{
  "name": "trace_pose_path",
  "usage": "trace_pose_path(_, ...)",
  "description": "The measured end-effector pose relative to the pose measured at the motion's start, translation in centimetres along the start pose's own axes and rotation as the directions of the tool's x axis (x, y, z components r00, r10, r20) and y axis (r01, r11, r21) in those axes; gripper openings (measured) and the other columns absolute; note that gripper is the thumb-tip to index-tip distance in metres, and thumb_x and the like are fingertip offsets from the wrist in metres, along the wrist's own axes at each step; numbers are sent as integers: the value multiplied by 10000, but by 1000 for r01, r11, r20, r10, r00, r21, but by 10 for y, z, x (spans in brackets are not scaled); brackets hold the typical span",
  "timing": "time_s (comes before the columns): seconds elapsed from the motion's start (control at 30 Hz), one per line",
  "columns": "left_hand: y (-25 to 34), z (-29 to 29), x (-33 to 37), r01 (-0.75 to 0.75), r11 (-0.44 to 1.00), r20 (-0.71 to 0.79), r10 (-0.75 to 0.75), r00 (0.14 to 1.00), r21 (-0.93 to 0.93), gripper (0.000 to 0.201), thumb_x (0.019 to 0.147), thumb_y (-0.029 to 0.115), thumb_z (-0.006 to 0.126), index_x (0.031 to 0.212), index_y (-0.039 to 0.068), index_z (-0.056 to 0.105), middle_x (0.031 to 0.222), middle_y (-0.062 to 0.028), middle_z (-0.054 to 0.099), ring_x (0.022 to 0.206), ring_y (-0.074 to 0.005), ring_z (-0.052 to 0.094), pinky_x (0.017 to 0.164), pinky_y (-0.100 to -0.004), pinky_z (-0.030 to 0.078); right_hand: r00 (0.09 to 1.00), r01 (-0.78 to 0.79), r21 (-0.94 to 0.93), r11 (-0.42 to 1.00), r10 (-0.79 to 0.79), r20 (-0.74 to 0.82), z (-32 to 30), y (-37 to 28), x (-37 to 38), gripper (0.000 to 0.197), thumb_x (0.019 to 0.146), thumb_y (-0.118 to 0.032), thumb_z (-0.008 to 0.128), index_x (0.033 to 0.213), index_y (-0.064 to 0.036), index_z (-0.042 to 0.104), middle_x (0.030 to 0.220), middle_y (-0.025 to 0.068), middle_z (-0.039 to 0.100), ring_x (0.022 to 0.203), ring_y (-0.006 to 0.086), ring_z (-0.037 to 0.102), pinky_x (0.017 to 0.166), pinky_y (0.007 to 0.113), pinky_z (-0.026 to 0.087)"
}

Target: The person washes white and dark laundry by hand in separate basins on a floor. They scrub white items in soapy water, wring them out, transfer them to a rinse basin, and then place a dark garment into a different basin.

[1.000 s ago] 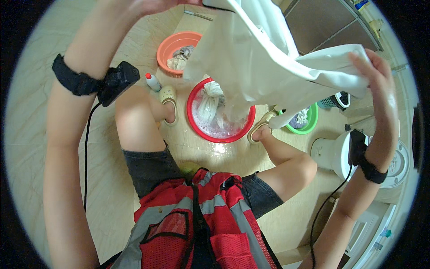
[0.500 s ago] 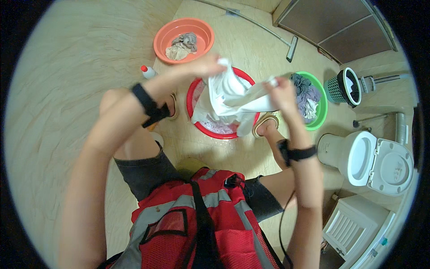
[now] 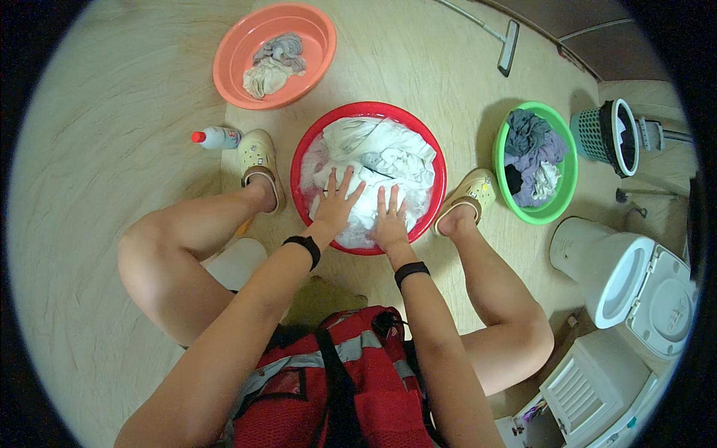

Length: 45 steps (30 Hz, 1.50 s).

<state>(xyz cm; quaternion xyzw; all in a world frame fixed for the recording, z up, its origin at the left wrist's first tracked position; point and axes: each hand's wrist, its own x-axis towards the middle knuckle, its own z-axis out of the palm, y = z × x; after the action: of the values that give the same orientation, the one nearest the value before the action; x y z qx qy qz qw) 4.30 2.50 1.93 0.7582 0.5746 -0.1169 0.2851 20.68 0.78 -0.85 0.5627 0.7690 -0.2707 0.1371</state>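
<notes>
Between my feet stands a red basin (image 3: 300, 153) of sudsy water. A white garment (image 3: 399, 149) lies spread in it, partly under the surface. My left hand (image 3: 337, 200) rests on the near left part of the cloth, fingers spread. Just to its right, my right hand (image 3: 390, 218) lies with fingers stretched out on the near part of the cloth. Neither hand grips anything. Foam lies around the cloth, and the garment's exact kind cannot be made out.
An orange basin (image 3: 320, 45) with grey and cream cloths stands far left, near a white red-capped bottle (image 3: 222, 138). At right are a green basin (image 3: 571, 142) of clothes, a lidded-rim wastebasket (image 3: 590, 134), a toilet (image 3: 597, 257) and a floor squeegee (image 3: 508, 48).
Both hands have come down from holding the white garment up over the basin. The garment now lies in the suds, let go, with both hands flat on it.
</notes>
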Motion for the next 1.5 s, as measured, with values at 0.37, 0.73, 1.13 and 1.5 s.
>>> trace_pose_path(0.37,-29,91,55,63,991,174,-84,981,119,345,771,102,498,1107,67,566,1048,-153,590,974,-331,570,742,-420,506,996,-17,-101,995,26,85,60,21,36,404,835,-167,466,1237,-130,485,1313,206,413,971,356,576,797,421,483)
trace_pose_path(0.73,-30,43,91,33,999,149,-33,988,4,167,770,142,565,870,52,664,866,-154,638,861,-330,611,776,-463,475,991,-22,146,989,2,135,57,63,74,199,776,-187,571,891,-56,667,881,179,655,816,321,640,716,407,499)
trace_pose_path(1.13,-24,51,16,102,987,-100,-90,991,125,546,772,270,628,1268,137,442,1187,-165,430,1027,-415,476,764,-444,495,988,-52,-90,995,38,-151,14,-37,17,738,816,-119,507,1436,-214,119,1369,231,318,1159,458,392,988,476,330)
trace_pose_path(1.5,-56,143,69,281,854,-216,-404,889,-438,363,807,234,557,1117,46,554,1026,-197,599,959,-369,575,811,-406,466,985,87,125,988,-67,-161,84,-2,48,178,806,-117,491,944,-64,589,966,216,599,919,351,590,778,442,486)
